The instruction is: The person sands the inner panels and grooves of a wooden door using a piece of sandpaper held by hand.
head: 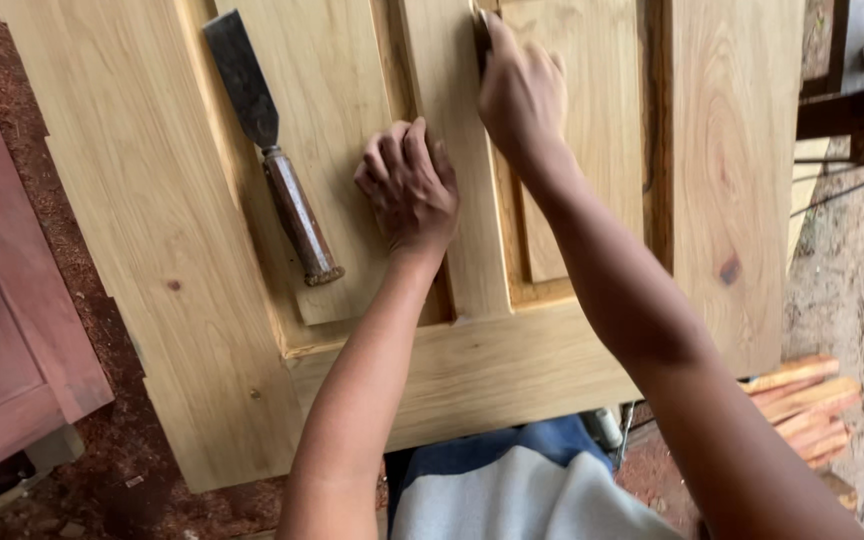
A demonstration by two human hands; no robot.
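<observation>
A pale wooden panelled door (142, 250) lies flat in front of me. My left hand (410, 185) rests on it with the fingers curled, pressing on the left panel beside the centre rail. My right hand (520, 90) reaches further up, closed on a small dark thing at the rail's edge that the fingers mostly hide. A wide chisel (270, 140) with a dark blade and brown wooden handle lies loose on the left panel, to the left of my left hand.
A reddish wooden door (2, 330) stands at the left. Sawdust covers the floor (102, 440). A stack of wood offcuts (802, 400) lies at the lower right. Dark frame pieces (852, 110) are at the upper right.
</observation>
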